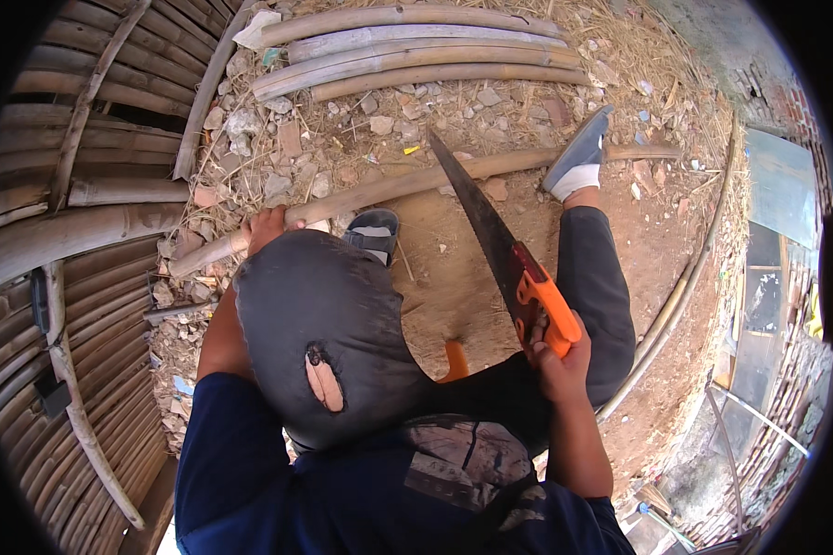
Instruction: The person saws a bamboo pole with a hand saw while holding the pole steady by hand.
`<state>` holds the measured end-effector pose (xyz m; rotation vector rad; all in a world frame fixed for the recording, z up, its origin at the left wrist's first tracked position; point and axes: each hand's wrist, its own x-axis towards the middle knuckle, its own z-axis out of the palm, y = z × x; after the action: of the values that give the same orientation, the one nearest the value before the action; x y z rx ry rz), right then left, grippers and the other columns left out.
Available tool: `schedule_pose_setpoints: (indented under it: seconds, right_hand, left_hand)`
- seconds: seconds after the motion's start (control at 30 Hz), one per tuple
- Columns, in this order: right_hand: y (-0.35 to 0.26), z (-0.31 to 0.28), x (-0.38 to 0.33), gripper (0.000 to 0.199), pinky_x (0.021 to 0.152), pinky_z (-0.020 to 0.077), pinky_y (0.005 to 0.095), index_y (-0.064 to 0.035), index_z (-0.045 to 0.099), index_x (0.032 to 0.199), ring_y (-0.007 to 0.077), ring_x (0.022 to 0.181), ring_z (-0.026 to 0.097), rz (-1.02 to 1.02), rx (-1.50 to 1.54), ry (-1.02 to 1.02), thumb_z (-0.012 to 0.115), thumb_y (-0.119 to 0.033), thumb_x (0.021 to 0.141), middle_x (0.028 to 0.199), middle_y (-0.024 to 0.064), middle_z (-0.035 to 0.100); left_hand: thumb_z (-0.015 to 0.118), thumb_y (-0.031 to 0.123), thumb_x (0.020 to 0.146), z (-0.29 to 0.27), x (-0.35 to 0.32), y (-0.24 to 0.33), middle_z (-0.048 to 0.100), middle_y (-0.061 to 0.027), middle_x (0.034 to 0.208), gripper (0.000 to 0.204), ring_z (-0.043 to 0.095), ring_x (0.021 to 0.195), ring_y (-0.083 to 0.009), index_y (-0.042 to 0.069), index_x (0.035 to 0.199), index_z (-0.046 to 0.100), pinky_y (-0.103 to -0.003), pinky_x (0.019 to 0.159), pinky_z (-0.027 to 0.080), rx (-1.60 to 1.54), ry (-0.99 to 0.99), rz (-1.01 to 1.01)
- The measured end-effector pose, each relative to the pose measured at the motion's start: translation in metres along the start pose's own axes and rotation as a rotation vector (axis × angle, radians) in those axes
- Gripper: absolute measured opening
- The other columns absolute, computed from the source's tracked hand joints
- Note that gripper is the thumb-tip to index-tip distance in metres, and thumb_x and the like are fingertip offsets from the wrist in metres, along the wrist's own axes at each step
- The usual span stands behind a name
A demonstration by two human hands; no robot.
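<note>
In my right hand (563, 361) is a handsaw (477, 213) with an orange handle, the fingers closed round the grip. Its long dark blade slants up and away to the left, with the tip over or just beyond a bamboo pole (370, 192); whether it touches cannot be told. The pole lies crosswise on the ground in front of me. Near its left end my left hand (267, 225) is closed over it, partly hidden behind my raised left knee. My right shoe (578, 153) rests on or against the pole farther right. My left sandal (375, 231) is just on the near side.
Several cut bamboo lengths (426, 57) lie side by side at the far side among rubble and straw. A bamboo slat wall (83, 314) rises on the left. Long thin poles (685, 287) curve along the right, before a brick wall. An orange piece (453, 361) shows beneath me.
</note>
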<state>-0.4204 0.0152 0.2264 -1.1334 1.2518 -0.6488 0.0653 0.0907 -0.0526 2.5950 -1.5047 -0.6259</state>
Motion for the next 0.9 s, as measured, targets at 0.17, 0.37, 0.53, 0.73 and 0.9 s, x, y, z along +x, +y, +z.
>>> schedule_pose_setpoints:
  seconds: [0.17, 0.37, 0.53, 0.73, 0.9]
  right_hand:
    - [-0.001, -0.001, 0.001, 0.028, 0.065, 0.0503, 0.0249, 0.0004, 0.055, 0.109, 0.0105, 0.07, 0.058, 0.133, 0.021, -0.105, 0.06, 0.005, 0.082, 0.086, 0.0043, 0.059]
    - [0.006, 0.021, -0.004, 0.019, 0.064, 0.0494, 0.0251, -0.0014, 0.055, 0.103, 0.0102, 0.067, 0.057, 0.138, 0.074, -0.046, 0.06, 0.003, 0.085, 0.085, 0.0035, 0.058]
    - [0.019, 0.021, -0.007, 0.015, 0.069, 0.0492, 0.026, -0.0031, 0.057, 0.099, 0.0094, 0.073, 0.057, 0.083, -0.001, -0.084, 0.062, 0.001, 0.086, 0.088, 0.0028, 0.059]
    - [0.023, 0.023, -0.008, 0.02, 0.059, 0.0484, 0.0256, -0.0031, 0.054, 0.101, 0.01, 0.065, 0.057, -0.012, -0.096, -0.096, 0.062, 0.0, 0.084, 0.085, 0.0033, 0.058]
    - [0.024, 0.023, -0.011, 0.019, 0.06, 0.0474, 0.0252, -0.0032, 0.054, 0.101, 0.0092, 0.065, 0.056, -0.004, -0.092, -0.082, 0.063, -0.001, 0.084, 0.086, 0.0032, 0.058]
  left_hand:
    - [0.054, 0.067, 0.095, -0.007, -0.001, 0.002, 0.058, -0.0188, 0.133, 0.074, 0.046, 0.134, -0.0373, 0.01, 0.141, 0.056, -0.062, 0.115, 0.017, -0.025, -0.027, 0.003]
    - [0.059, 0.058, 0.096, -0.009, 0.005, 0.003, 0.06, -0.0179, 0.131, 0.063, 0.049, 0.13, -0.0376, 0.011, 0.138, 0.058, -0.062, 0.112, 0.023, 0.001, -0.025, -0.009]
    - [0.064, 0.052, 0.095, -0.008, -0.003, 0.003, 0.063, -0.0193, 0.122, 0.057, 0.054, 0.123, -0.0402, 0.011, 0.134, 0.061, -0.064, 0.109, 0.025, -0.053, 0.069, 0.043]
    - [0.061, 0.057, 0.096, -0.005, -0.003, 0.005, 0.063, -0.0205, 0.12, 0.058, 0.055, 0.121, -0.0413, 0.011, 0.131, 0.062, -0.062, 0.109, 0.026, -0.052, 0.12, 0.062]
    - [0.063, 0.06, 0.094, -0.024, -0.009, 0.025, 0.063, -0.0199, 0.12, 0.061, 0.054, 0.122, -0.0415, 0.011, 0.13, 0.063, -0.063, 0.109, 0.026, -0.054, 0.096, 0.045]
